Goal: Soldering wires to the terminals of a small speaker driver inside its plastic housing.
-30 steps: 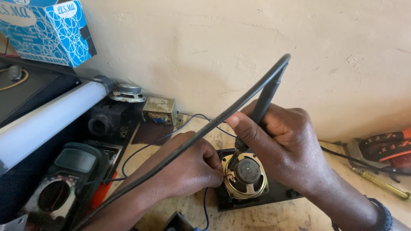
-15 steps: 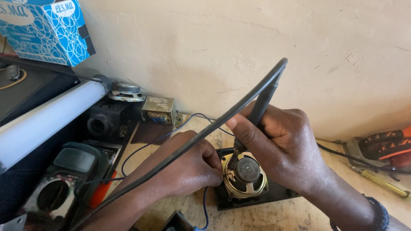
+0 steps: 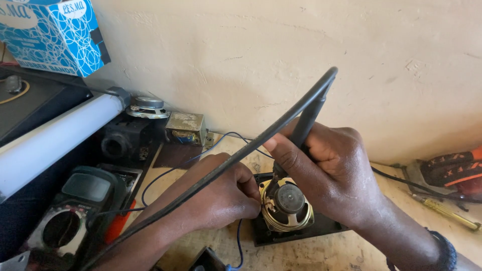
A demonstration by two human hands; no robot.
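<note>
One view only, head camera looking down at your bench. Containers first: the blue patterned cardboard box (image 3: 55,32) sits upper left on a dark case; its contents cannot be seen. The black tray-like base (image 3: 321,232) on the wooden benchtop (image 3: 331,256) carries the small speaker (image 3: 287,206), brass-coloured frame, dark round magnet facing up.

Your right hand (image 3: 331,170) grips the soldering iron (image 3: 304,125) like a pen, fingers curled tight around the dark handle, thumb pressed along it; the tip comes down at the speaker's left rim. Its thick black cord (image 3: 221,168) arcs from the top of the handle down across your left forearm toward the lower left corner, crossing the middle of the view. Your left hand (image 3: 221,198) is closed in a loose fist just left of the speaker, fingertips pinched together against the rim; what they pinch is hidden. A thin blue wire (image 3: 201,158) loops from behind the hands toward the left.

Around: white fluorescent tube (image 3: 55,145) lying diagonally at left; multimeter (image 3: 65,216) lower left, partly under the cord; a second small speaker (image 3: 146,107) and a metal transformer (image 3: 186,128) by the wall; yellow-handled screwdriver (image 3: 444,211) and a red-and-black tool (image 3: 457,168) at right.
</note>
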